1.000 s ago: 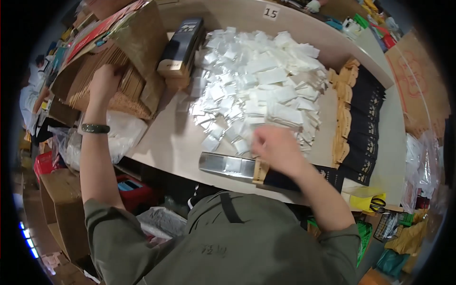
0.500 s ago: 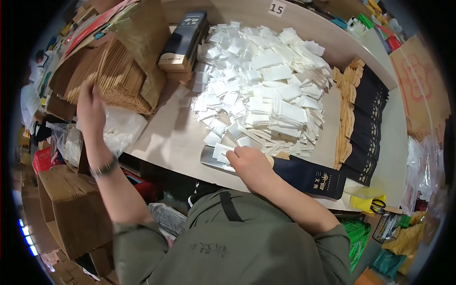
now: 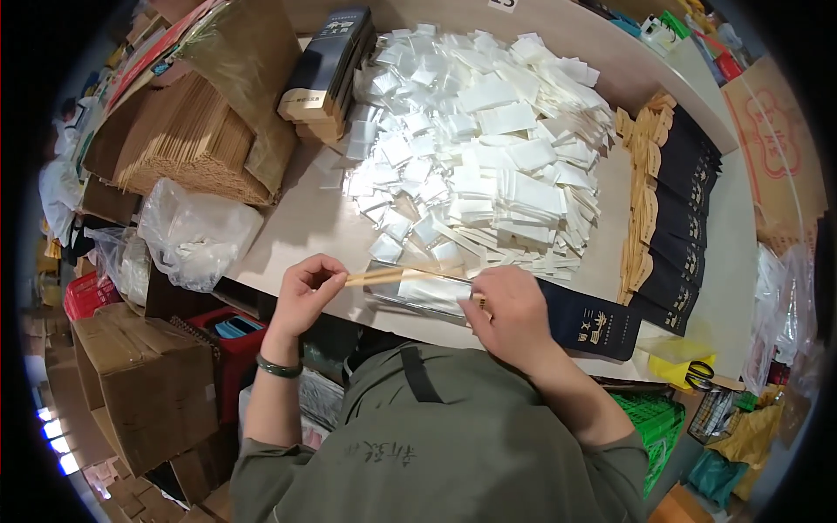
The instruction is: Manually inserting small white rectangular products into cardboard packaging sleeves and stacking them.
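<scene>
My left hand (image 3: 305, 295) is closed on a pair of thin wooden chopsticks (image 3: 373, 276), which stretch rightward over a shallow metal tray (image 3: 380, 307). White flat packets (image 3: 432, 292) lie in that tray. At its right end, my right hand (image 3: 513, 315) has its fingers curled in, and what they grip, if anything, is hidden. Partly under the right hand lies a dark navy pouch (image 3: 593, 327). Beyond both hands spreads a big heap of white packets (image 3: 514, 187), with small clear-wrapped ones on its left side.
A carton (image 3: 222, 65) packed with chopsticks (image 3: 192, 139) stands at left, with a plastic bag (image 3: 196, 235) below. Dark boxes (image 3: 327, 65) are stacked beside it. Dark pouches with tan tops (image 3: 680, 209) line the right side. Scissors (image 3: 699, 375) lie at the near right edge.
My left hand has come from the carton toward the tray, bringing chopsticks. My right hand has shifted right, and the white packet it held now appears to lie in the tray.
</scene>
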A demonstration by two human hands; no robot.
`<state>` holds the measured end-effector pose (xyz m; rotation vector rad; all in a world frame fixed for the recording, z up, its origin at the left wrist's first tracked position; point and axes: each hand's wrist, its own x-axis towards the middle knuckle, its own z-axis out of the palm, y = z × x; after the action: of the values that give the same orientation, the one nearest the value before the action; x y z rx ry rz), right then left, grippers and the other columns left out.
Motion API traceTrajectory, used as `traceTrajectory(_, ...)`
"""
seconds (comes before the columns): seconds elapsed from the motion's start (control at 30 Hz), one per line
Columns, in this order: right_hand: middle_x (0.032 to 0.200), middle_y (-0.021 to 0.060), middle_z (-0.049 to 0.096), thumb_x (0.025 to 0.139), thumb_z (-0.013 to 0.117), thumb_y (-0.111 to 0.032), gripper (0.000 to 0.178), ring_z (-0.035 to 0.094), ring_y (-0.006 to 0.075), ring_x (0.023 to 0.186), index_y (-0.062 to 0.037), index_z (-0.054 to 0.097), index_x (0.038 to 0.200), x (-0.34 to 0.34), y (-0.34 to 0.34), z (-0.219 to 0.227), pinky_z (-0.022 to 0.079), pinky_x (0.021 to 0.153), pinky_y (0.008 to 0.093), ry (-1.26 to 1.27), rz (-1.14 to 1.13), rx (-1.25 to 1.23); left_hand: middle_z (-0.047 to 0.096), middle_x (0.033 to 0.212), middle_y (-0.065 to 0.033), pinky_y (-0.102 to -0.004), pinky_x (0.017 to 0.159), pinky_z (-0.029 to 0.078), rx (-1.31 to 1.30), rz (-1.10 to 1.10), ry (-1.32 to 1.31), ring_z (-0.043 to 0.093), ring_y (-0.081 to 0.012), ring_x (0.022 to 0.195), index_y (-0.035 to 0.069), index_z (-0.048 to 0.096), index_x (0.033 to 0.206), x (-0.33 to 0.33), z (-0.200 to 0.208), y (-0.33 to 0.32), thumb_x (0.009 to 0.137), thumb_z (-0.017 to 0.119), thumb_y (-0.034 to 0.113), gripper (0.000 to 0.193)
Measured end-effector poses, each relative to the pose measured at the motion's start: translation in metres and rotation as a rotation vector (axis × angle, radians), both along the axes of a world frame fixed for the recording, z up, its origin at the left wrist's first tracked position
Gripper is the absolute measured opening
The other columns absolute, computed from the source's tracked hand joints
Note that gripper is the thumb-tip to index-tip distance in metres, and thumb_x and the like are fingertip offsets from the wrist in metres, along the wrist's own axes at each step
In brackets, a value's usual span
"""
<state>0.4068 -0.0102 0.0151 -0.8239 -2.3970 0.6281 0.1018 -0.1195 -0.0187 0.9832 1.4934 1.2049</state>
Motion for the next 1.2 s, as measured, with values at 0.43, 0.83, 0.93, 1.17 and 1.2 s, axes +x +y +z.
traceTrajectory(0.43,0.128,0.0223,0.052,0.069,0.078,-0.014,0.039,0.052,0.0395,0.118,0.0021,0.059,0.100,0.014,-0.005,-0.014,0.044,0.098,0.0452,-0.216,0.103,0.050,0.065,0.096,-0.0130,-0.0360,0.078,0.053,0.154,0.078,0.633,0.065,-0.0303,0.087,0.003,0.068,0.095,0.099,-0.015,0.041,0.080,0.071,0.002,0.015)
traceTrajectory(0.83,0.110,0.0199,0.060,0.069,0.069,-0.011,0.034,0.056,0.0367,0.109,0.0017,0.059,0.099,0.006,0.006,-0.028,0.047,0.093,0.0430,-0.065,0.160,0.105,0.054,0.124,-0.0104,-0.0304,0.095,0.046,0.128,-0.112,-0.282,0.056,-0.0153,0.109,-0.001,0.045,0.134,0.146,-0.006,0.042,0.093,0.057,-0.001,0.042)
traceTrajectory(0.93,0.095,0.0157,0.059,0.071,0.063,-0.008,0.021,0.059,0.0340,0.095,-0.0001,0.056,0.089,0.005,0.003,-0.030,0.050,0.084,0.0418,-0.007,0.145,0.113,0.060,0.122,-0.0113,-0.0313,0.096,0.047,0.058,-0.230,-0.141,0.060,-0.0162,0.108,-0.001,0.047,0.134,0.140,0.007,0.041,0.094,0.058,0.002,0.042)
traceTrajectory(1.17,0.106,0.0157,0.058,0.067,0.074,-0.016,0.034,0.057,0.0356,0.104,-0.0029,0.057,0.094,-0.002,0.001,-0.044,0.047,0.091,0.0424,0.019,0.160,0.099,0.055,0.118,-0.0097,-0.0277,0.088,0.049,0.081,-0.128,-0.163,0.058,-0.0165,0.107,0.000,0.041,0.131,0.148,-0.004,0.028,0.097,0.056,0.004,0.037)
traceTrajectory(1.2,0.106,0.0153,0.059,0.069,0.074,-0.015,0.034,0.057,0.0352,0.104,-0.0032,0.057,0.096,0.000,-0.001,-0.044,0.047,0.092,0.0427,-0.042,0.132,0.063,0.054,0.121,-0.0134,-0.0311,0.088,0.049,0.135,-0.182,-0.150,0.059,-0.0218,0.106,0.001,0.042,0.132,0.149,-0.001,0.028,0.094,0.062,0.007,0.044)
